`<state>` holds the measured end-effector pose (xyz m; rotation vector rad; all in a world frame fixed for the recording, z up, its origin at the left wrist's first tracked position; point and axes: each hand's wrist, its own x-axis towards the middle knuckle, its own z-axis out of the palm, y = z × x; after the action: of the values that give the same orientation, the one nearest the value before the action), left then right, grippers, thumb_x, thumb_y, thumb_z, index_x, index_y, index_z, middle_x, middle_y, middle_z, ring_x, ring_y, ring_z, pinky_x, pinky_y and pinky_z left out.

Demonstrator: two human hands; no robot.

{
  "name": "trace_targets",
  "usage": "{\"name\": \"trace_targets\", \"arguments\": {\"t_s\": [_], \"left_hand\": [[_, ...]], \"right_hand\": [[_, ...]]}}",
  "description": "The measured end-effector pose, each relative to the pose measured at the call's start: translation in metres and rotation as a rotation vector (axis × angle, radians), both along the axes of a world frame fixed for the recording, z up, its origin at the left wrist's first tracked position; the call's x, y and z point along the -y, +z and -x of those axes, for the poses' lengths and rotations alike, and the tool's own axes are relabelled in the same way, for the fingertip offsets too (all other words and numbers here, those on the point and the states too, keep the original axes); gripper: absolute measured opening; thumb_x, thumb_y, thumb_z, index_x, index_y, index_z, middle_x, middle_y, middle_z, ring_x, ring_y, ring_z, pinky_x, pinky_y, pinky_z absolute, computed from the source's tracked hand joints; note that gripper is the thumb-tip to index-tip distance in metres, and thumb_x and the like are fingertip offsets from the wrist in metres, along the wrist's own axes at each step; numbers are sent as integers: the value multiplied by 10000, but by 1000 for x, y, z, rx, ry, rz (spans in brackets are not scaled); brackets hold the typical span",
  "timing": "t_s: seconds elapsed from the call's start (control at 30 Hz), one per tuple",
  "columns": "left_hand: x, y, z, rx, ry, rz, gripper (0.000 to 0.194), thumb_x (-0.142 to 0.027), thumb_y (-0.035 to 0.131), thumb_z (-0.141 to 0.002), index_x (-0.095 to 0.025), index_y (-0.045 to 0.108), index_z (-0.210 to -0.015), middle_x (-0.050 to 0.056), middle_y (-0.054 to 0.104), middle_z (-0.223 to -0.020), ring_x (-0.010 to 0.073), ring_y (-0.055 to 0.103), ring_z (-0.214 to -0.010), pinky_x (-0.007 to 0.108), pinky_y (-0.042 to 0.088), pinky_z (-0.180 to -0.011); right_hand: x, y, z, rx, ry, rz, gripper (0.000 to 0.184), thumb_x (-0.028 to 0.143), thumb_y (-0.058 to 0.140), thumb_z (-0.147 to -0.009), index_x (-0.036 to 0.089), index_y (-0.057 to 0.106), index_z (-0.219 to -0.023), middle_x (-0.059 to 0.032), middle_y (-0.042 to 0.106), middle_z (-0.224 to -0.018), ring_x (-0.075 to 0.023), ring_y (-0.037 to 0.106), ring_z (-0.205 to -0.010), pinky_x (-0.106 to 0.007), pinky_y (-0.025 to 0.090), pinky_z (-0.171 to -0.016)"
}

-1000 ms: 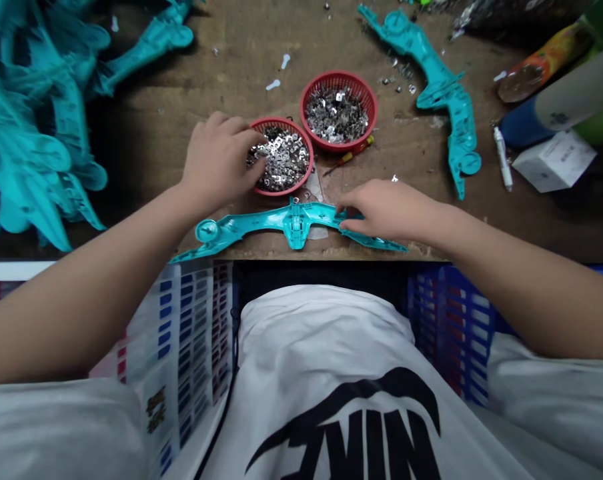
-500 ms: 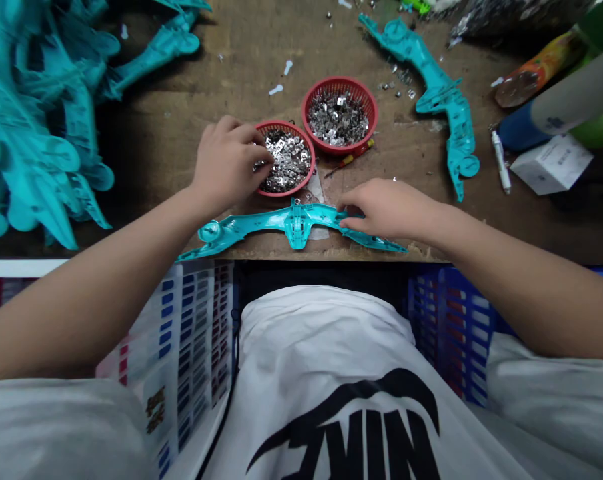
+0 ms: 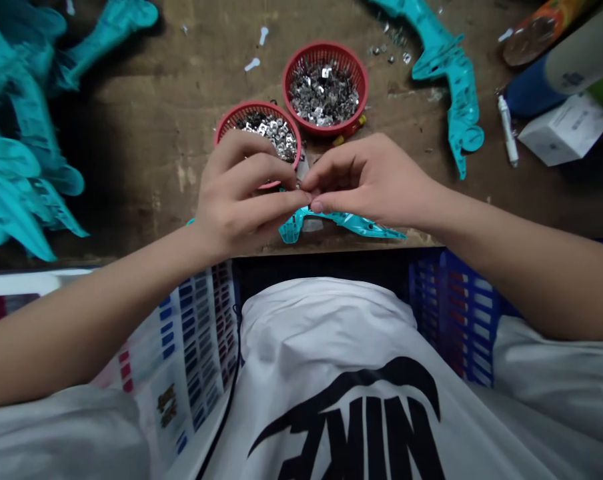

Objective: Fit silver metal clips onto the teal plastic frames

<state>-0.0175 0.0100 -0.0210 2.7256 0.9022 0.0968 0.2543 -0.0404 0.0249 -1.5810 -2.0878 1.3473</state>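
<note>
Both hands are up off the bench [image 3: 221,80], close together over its near edge. The left hand [image 3: 241,193] and right hand [image 3: 369,180] meet at the fingertips [image 3: 315,193], closed in a tight pinch. Whatever sits between them is too small and too hidden to make out.

The turquoise plastic moulding [image 3: 346,223] lies flat along the near edge, directly under the hands. Its middle shows just below the pinch, its right arm runs out beneath the right wrist, and most of its left arm is covered by the left hand.

The near red mesh basket [image 3: 231,120] sits just behind the left hand, whose upper fingers overlap its rim. It holds small stamped metal clips [image 3: 269,130]. The far red mesh basket [image 3: 326,50] touches it and holds more of the same.

A red-and-yellow screwdriver handle [image 3: 346,137] pokes out by the far basket. Further turquoise mouldings [image 3: 16,153] are heaped at the bench's left side, and another [image 3: 456,87] lies at upper right, near a white box [image 3: 564,130]. A blue plastic crate [image 3: 451,313] stands below the bench edge.
</note>
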Motion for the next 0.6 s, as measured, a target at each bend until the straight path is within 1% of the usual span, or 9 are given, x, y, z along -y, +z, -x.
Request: {"name": "trace_targets", "arguments": {"t_s": [0.1, 0.17, 0.2, 0.27, 0.3, 0.4, 0.43, 0.5, 0.6], "left_hand": [[1, -2, -6, 4, 22, 17, 443, -552, 460, -1348, -365, 853, -1432, 63, 858, -1604, 465, 687, -1716, 850, 555, -1415], [3, -9, -11, 32, 39, 38, 392, -480, 501, -1332, -363, 839, -1493, 83, 819, -1695, 452, 707, -1703, 791, 565, -1444], [5, -16, -12, 45, 25, 58, 381, -455, 543, -1314, -357, 829, -1547, 102, 794, -1748, 454, 708, -1710, 762, 577, -1449], [11, -31, -13, 52, -56, 93, 445, -418, 617, -1272, -324, 797, -1667, 143, 735, -1860, 471, 673, -1768, 739, 584, -1463], [15, -40, -12, 45, -114, 98, 490, -398, 623, -1260, -302, 784, -1713, 159, 705, -1908, 476, 645, -1805, 747, 570, -1477], [29, -59, -9, 19, -236, 64, 570, -302, 550, -1254, -261, 780, -1774, 161, 658, -1983, 451, 580, -1886, 776, 482, -1542], [32, -63, -8, 15, -252, 60, 598, -271, 529, -1250, -253, 778, -1793, 159, 665, -1980, 436, 579, -1894, 765, 473, -1553], [37, -65, -8, 13, -263, 79, 651, -237, 523, -1236, -214, 757, -1842, 180, 685, -1959, 424, 585, -1897, 728, 504, -1547], [36, -63, -9, 7, -275, 126, 695, -227, 541, -1219, -142, 728, -1884, 227, 688, -1939, 440, 587, -1899, 698, 562, -1521]], "right_hand": [[-3, -6, -2, 50, 21, 8, 492, 296, 702, -1171, 314, 912, -1615, -73, 967, -1444, -347, 873, -1335, -511, 707, -1172], [-9, -15, -6, 135, 50, -28, 529, 242, 658, -1167, 287, 911, -1629, -81, 963, -1462, -362, 863, -1370, -511, 678, -1192], [-12, -19, -8, 192, 69, -46, 536, 216, 644, -1158, 271, 923, -1612, -90, 960, -1479, -376, 860, -1396, -515, 664, -1209], [-19, -26, -12, 309, 104, -67, 527, 169, 631, -1136, 241, 960, -1542, -111, 957, -1514, -401, 858, -1445, -521, 647, -1249], [-22, -28, -14, 358, 112, -73, 517, 150, 632, -1129, 227, 976, -1506, -121, 959, -1519, -406, 864, -1449, -520, 646, -1261], [-28, -31, -17, 459, 145, -72, 503, 124, 656, -1122, 211, 993, -1486, -136, 972, -1493, -393, 901, -1365, -507, 663, -1241], [-29, -32, -18, 468, 169, -67, 501, 126, 665, -1120, 216, 993, -1488, -132, 977, -1477, -385, 908, -1332, -506, 667, -1230], [-29, -38, -19, 442, 229, -54, 488, 148, 671, -1119, 240, 994, -1473, -113, 983, -1457, -372, 908, -1307, -507, 665, -1229], [-27, -51, -21, 372, 315, -68, 447, 214, 649, -1154, 224, 988, -1445, -131, 965, -1493, -356, 883, -1363, -495, 640, -1260]]}}
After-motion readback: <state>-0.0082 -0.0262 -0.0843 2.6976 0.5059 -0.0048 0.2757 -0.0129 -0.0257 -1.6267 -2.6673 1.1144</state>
